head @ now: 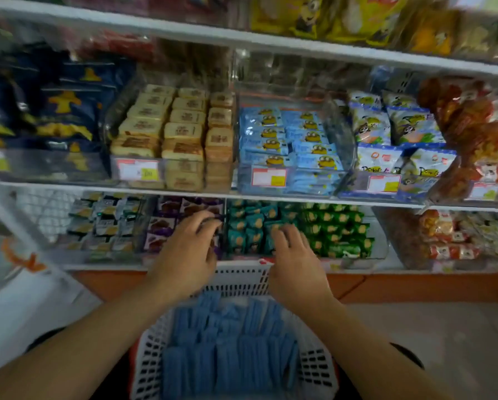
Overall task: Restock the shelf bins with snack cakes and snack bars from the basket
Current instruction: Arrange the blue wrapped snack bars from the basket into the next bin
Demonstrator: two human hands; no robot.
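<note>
- At the far left of the lower shelf, a bin of grey-wrapped snacks is seen partly stocked, with a white mesh panel exposed beside it.
- Over the purple-wrapped cakes, the left hand is held with fingers bent; whether a packet is pinched cannot be told through the blur.
- Below both hands, near the viewer, the white basket is noted well filled with blue snack bars; most restocking is judged outstanding.
- Over the teal-wrapped packets, the right hand is held spread and relaxed, nothing visibly gripped.
- Higher up, the blue minion-print bars are seen in a nearly full bin; little open room is judged there.
- The shelf edge overhangs the lower bins, so clearance for lifting is judged tight.
</note>
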